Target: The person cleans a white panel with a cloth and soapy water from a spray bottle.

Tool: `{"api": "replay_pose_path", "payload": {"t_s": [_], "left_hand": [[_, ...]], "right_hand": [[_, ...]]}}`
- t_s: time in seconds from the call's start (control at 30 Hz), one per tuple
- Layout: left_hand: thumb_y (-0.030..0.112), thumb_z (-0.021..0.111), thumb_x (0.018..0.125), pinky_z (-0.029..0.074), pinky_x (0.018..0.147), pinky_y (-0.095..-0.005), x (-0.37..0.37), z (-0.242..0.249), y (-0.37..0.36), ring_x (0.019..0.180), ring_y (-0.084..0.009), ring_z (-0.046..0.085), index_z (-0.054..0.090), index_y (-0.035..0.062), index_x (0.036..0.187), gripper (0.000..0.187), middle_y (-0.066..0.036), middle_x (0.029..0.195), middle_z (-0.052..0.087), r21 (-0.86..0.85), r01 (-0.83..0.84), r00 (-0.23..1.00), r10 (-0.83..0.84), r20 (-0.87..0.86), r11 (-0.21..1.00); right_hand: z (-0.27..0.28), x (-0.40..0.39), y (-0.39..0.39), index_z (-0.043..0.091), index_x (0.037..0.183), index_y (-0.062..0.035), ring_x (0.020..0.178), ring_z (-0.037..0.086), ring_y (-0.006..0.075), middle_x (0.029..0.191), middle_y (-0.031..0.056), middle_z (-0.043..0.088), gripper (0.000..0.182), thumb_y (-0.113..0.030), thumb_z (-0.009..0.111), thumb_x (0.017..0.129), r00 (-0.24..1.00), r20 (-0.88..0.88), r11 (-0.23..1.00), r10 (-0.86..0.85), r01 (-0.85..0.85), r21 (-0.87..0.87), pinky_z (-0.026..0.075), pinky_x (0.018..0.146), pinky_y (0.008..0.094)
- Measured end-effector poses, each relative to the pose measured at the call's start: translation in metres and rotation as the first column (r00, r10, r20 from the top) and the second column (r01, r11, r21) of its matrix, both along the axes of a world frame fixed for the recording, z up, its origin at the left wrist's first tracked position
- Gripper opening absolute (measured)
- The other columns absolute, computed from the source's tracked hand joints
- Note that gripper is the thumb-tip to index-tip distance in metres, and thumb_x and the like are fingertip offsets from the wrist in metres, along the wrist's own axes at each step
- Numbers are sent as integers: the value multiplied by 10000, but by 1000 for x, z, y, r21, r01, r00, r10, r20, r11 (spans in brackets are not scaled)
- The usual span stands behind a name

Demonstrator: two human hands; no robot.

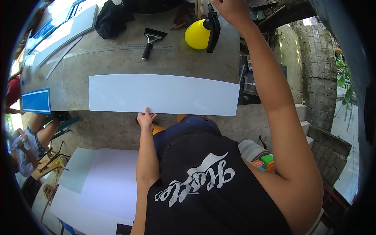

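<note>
A long white panel [164, 94] lies along the near edge of the table [78, 92]. My left hand [146, 119] is at the panel's front edge, fingers apart, one fingertip over its surface. Far out at the top right, my right hand [231, 9] is partly cut off by the frame's edge, beside the nozzle of a yellow spray bottle [197, 35]. Its fingers are bent, and whether they hold anything cannot be made out. A squeegee [148, 49] with a black handle rests across a clear ruler [113, 48] beyond the panel.
Black cloth [111, 19], stacked panels [66, 35] and a blue sign [36, 100] are on the table's left side. A seated person [27, 147] is at the far left. White sheets [109, 180] lie behind my body. A bucket [252, 150] stands at my right.
</note>
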State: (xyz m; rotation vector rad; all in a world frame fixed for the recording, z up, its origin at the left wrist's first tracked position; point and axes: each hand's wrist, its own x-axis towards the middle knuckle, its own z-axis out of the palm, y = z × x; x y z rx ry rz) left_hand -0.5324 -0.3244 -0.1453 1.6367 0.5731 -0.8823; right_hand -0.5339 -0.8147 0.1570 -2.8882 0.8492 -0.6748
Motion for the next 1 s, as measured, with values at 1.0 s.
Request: {"api": "replay_pose_path", "payload": {"t_s": [1.0], "left_hand": [[330, 751, 910, 588, 656, -333, -12, 1, 80, 922, -219, 726, 650, 3, 1116, 399, -142, 1003, 734, 326, 362, 913, -403, 64, 873]], "right_hand": [[-3, -14, 10, 548, 1045, -16, 784, 553, 246, 922, 113, 531, 343, -355, 498, 1068, 945, 327, 936, -20, -97, 338, 474, 724, 384]]}}
